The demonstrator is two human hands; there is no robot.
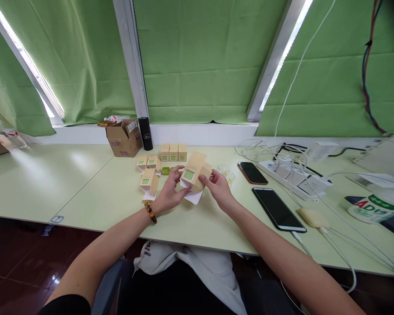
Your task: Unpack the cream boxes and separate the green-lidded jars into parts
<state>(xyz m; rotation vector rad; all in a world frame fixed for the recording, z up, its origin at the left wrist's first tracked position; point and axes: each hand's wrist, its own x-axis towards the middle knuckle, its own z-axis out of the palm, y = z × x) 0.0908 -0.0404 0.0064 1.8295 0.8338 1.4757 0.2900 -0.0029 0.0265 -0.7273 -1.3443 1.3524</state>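
Between my two hands, above the pale table, is a small tan cardboard box (196, 168) with a square green window. Its flaps stand open, and a white inner flap hangs toward me. My left hand (171, 191) grips its left side, and my right hand (219, 188) pinches the right side. Left of it, a similar box with open flaps (149, 181) lies near my left wrist, with two more open ones (147, 162) behind. Three closed boxes (174, 152) stand in a row farther back. A small green case (166, 170) and clear round plastic pieces (226, 173) lie close to my hands.
Two phones (277, 208) lie to the right, beside a white power strip (293, 177) with tangled cables. A plastic bottle (376, 208) lies at far right. At the back left stand a brown carton (124, 139) and a black cylinder (145, 133).
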